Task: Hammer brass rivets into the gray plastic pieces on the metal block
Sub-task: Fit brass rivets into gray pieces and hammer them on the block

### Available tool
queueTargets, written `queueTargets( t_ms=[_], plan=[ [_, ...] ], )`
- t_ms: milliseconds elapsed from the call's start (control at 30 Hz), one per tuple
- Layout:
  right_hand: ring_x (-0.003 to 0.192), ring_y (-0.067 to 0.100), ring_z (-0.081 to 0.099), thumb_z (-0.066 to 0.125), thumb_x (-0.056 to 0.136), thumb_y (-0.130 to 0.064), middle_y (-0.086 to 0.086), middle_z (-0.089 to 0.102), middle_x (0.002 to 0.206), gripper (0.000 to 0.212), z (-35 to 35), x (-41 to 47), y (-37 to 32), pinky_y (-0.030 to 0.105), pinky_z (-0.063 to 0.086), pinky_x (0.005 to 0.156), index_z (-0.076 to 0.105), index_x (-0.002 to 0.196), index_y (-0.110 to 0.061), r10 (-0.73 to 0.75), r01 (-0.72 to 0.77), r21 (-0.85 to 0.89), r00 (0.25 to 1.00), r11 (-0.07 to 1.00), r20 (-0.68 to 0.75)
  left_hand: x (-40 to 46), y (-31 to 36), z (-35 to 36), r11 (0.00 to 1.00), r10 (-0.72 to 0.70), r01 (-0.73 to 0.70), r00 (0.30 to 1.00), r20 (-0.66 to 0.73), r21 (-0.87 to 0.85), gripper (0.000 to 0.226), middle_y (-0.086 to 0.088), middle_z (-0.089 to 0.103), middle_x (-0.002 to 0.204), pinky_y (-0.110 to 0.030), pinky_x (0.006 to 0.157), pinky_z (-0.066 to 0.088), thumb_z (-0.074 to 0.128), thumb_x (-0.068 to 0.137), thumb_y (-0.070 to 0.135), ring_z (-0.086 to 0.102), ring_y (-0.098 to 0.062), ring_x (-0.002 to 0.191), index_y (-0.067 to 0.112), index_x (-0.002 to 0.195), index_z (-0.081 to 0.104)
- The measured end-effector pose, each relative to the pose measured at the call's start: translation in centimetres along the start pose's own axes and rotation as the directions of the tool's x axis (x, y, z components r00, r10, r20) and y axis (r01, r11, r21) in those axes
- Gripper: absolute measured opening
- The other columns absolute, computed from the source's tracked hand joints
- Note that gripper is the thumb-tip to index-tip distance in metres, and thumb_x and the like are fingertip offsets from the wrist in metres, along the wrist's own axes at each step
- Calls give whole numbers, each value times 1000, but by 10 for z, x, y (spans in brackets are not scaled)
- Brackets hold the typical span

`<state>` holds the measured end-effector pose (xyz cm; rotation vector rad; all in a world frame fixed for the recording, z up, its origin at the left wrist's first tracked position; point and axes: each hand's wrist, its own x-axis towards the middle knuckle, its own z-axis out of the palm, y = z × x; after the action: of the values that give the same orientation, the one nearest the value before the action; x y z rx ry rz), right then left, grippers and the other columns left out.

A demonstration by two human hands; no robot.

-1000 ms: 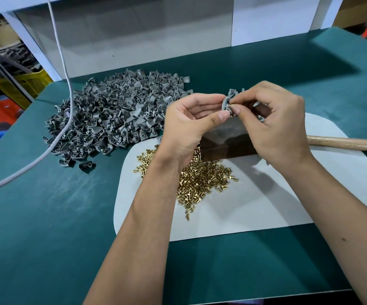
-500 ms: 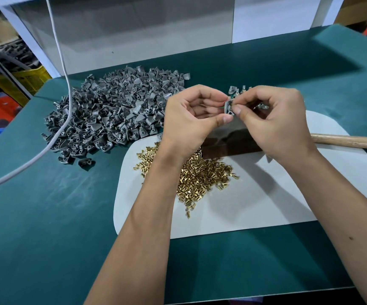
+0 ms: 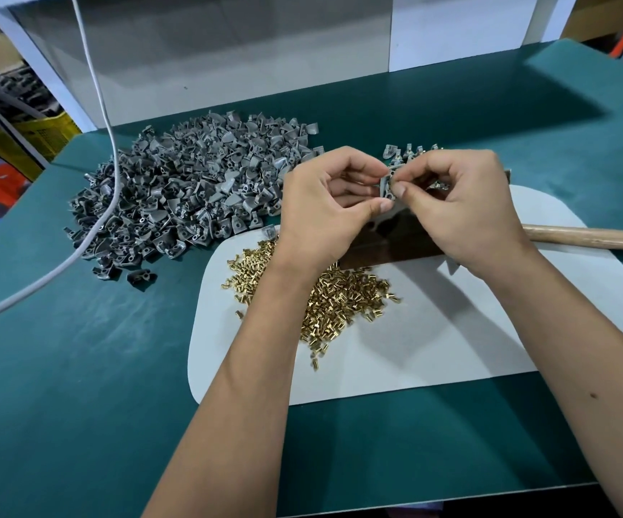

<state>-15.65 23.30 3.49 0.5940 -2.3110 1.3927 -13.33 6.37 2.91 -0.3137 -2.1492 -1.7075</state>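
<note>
Both hands raised above the metal block (image 3: 392, 243): left hand (image 3: 334, 207) pinching one gray plastic piece (image 3: 387, 186), right hand (image 3: 463, 203) pinching at its hole (rivet itself too small to tell). Risk: loose seating, rivet dropping into the brass rivets (image 3: 339, 297) heap below.

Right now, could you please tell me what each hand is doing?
Left hand: pinches the gray plastic piece.
Right hand: fingertips pinched at the same piece; rivet not visible.

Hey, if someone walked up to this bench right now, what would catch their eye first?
Probably the big heap of gray plastic pieces at the far left of the green table. Next, the glinting brass rivets on the white mat. Above them, the left hand and right hand pinch one gray piece together.
</note>
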Motion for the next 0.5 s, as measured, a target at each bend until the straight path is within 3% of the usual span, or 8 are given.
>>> queueTargets(
  t_ms=[133, 300, 500],
  plan=[
    [65, 0, 61, 58, 99, -23, -8, 71, 73, 22, -1, 1, 0, 25, 49, 64, 77, 87, -22, 34, -35, 61, 999, 998, 12, 0, -1, 0, 1000, 2, -2, 1000, -27, 13, 33, -13, 76, 95, -33, 82, 62, 89, 69, -6, 74, -23, 86, 6, 96, 72],
    [63, -6, 61, 51, 105, -17, -4, 71, 76, 28, -1, -1, -2, 9, 45, 60, 76, 91, -18, 70, -75, 123, 997, 990, 37, 0, -2, 0, 1000, -20, 20, 1000, -23, 1, 34, -11, 76, 96, -37, 83, 63, 88, 70, -6, 75, -22, 87, 8, 96, 71],
    [68, -5, 62, 52, 105, -16, -9, 70, 79, 27, 0, -1, -2, 18, 46, 70, 77, 97, -14, 39, -43, 66, 997, 997, 61, -1, -4, 1, 999, -42, 43, 999, -33, 19, 35, -11, 76, 91, -31, 81, 63, 89, 70, -7, 76, -19, 85, 4, 97, 71]
  ],
)
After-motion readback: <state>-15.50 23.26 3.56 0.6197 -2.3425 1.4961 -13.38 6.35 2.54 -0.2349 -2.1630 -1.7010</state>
